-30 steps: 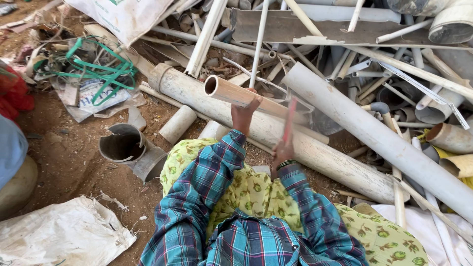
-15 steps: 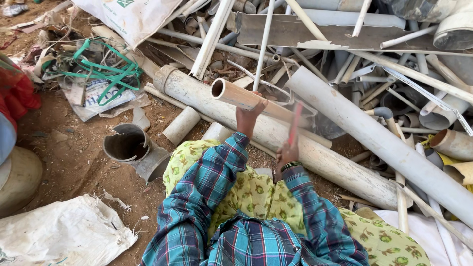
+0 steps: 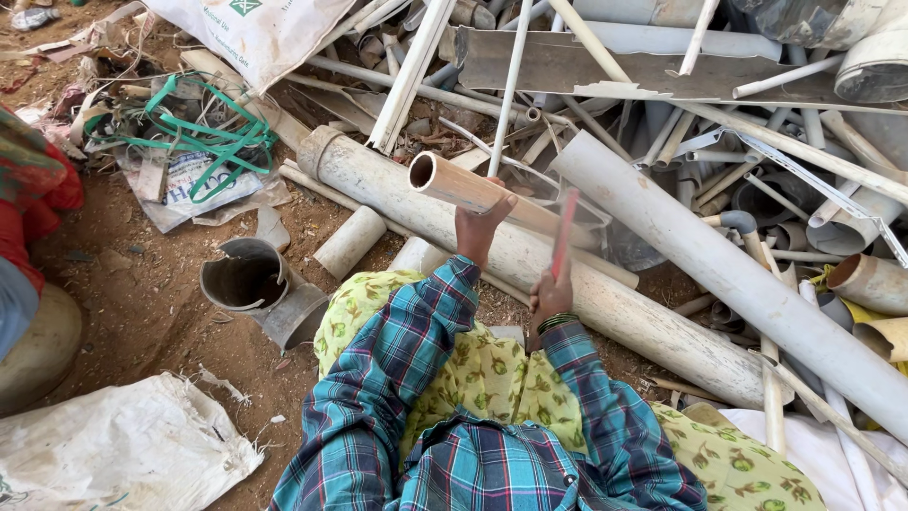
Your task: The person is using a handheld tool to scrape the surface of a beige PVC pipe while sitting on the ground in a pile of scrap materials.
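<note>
Left hand (image 3: 480,227) grips tan pipe (image 3: 473,189), propped across big grey pipe (image 3: 530,265). Right hand (image 3: 549,295) clutches raised red tool (image 3: 564,232). Chopping step, likely; next stroke needs steady pipe.

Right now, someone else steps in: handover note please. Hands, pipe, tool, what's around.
Left hand: grips the tan pipe, open end up-left, resting across the big grey pipe.
Right hand: holds a red tool upright beside the tan pipe; blurred, kind unclear.
Around: short pipe piece, grey fitting, scrap pipe heap.
Tan pipe looks whole; no cut visible.
</note>
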